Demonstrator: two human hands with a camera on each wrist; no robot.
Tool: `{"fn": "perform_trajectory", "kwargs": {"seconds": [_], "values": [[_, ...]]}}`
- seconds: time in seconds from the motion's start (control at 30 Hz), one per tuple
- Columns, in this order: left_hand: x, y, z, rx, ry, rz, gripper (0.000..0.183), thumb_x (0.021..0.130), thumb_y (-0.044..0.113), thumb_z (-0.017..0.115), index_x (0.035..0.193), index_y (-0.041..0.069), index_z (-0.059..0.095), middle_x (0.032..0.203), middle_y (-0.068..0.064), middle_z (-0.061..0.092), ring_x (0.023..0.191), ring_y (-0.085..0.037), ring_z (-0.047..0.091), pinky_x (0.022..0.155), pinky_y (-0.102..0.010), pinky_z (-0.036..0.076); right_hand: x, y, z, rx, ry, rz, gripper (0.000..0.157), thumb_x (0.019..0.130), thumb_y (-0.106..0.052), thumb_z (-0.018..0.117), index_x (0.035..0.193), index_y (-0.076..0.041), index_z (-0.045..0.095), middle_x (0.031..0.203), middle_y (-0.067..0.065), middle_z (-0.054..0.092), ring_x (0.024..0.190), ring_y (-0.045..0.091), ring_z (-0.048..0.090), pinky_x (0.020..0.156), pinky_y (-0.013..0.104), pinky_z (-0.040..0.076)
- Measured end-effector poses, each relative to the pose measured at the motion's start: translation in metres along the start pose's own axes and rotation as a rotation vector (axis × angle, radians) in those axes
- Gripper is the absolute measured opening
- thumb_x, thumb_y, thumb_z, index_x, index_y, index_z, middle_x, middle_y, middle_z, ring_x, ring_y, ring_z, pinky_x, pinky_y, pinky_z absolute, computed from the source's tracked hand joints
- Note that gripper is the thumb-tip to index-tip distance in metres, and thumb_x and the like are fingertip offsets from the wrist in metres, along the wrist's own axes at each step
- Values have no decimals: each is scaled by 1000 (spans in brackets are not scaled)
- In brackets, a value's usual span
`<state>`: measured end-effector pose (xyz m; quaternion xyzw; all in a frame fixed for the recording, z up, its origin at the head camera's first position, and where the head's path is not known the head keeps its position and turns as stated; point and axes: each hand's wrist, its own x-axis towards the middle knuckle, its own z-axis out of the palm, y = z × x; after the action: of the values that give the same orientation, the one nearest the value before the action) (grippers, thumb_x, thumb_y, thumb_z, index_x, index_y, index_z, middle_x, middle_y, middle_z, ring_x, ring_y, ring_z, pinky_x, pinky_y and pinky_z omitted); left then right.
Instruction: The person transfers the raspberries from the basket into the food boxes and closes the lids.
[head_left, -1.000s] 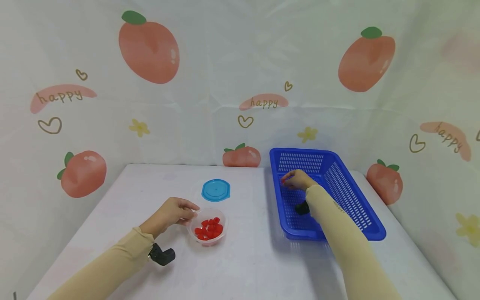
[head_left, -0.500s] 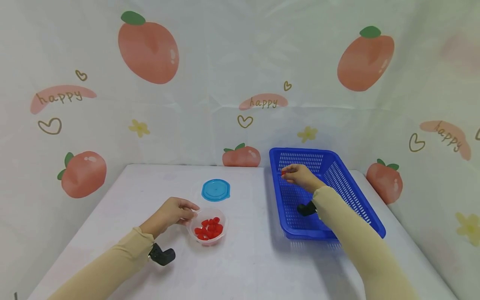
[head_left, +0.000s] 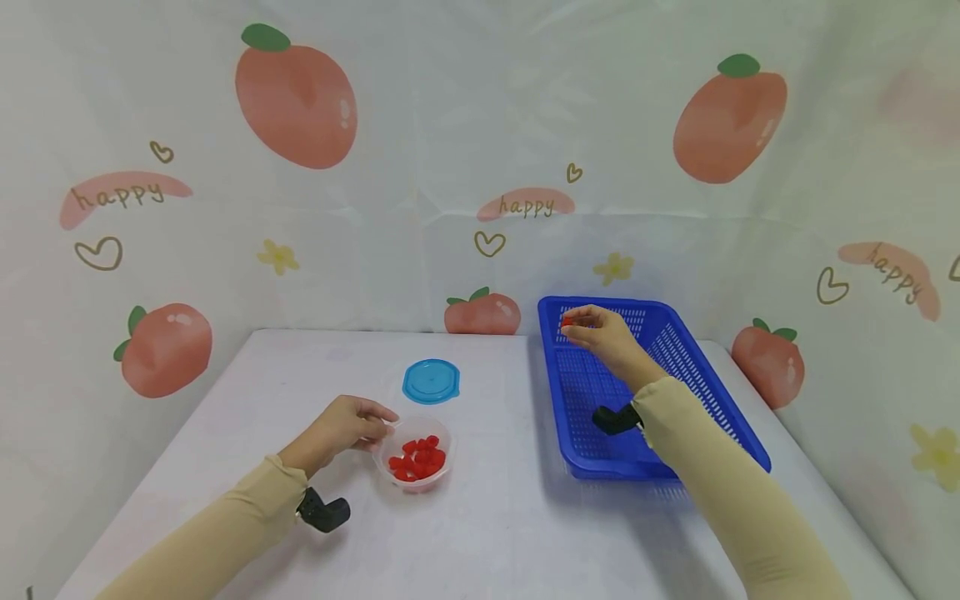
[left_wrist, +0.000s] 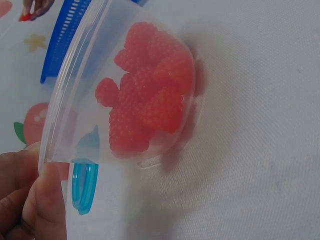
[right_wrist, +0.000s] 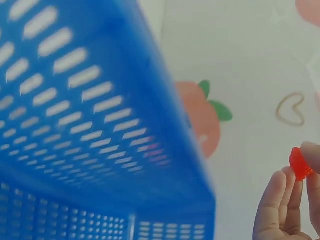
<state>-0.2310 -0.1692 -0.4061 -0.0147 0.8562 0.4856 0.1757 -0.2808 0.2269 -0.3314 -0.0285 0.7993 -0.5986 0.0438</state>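
Observation:
My left hand (head_left: 348, 427) pinches the rim of a clear plastic tub (head_left: 392, 435) standing on the table; in the left wrist view thumb and fingers grip its edge. Several red raspberries (left_wrist: 145, 95) lie heaped inside the tub. Over the far left part of a blue perforated basket (head_left: 558, 417), my right hand (head_left: 606, 337) is raised with one raspberry (right_wrist: 300, 164) pinched between thumb and fingers. The right wrist view shows that berry above the level of the basket's wall, apart from it. No berries show in the visible part of the basket floor.
A blue lid (head_left: 431, 381) lies flat on the white table (head_left: 480, 533) behind the tub. The basket stands at the right, close to a fruit-printed cloth backdrop (head_left: 420, 125). Dark wrist cameras (head_left: 324, 510) hang below both wrists.
My right hand has risen up out of the basket and away from me, the raspberry still in its fingers. The left hand and the tub have stayed put.

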Motion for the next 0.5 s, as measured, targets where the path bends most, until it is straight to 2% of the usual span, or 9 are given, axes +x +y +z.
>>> {"fn": "perform_trajectory", "kwargs": {"seconds": [0.17,0.3,0.4,0.5], "values": [[1,-1,0,2,-3,10,26,87,11,70,110,0,69,86,-8,65,68,-18,60,68,-27,58,-12,-13,8,4,-1,-23,38,95,-17,62,127,-1,51,123,11,52,105,13,59,108,43,42],[0,0,0,-1,-1,10,26,87,11,70,110,1,69,86,-8,64,68,-18,60,68,-27,58,-22,-25,18,40,-24,-67,37,94,-19,64,125,-4,53,119,7,54,107,16,59,108,43,42],[0,1,0,1,-2,12,26,87,11,70,110,0,69,86,-9,65,67,-18,60,67,-26,58,-31,-33,26,82,-51,-100,34,93,-17,64,123,-4,53,114,4,56,107,18,58,105,35,46],[-1,1,0,-2,0,8,25,87,10,70,110,0,69,86,-9,65,67,-17,60,67,-26,58,-39,-39,35,111,-70,-127,31,93,-14,64,121,-4,55,110,1,57,103,16,58,95,25,50]]}}
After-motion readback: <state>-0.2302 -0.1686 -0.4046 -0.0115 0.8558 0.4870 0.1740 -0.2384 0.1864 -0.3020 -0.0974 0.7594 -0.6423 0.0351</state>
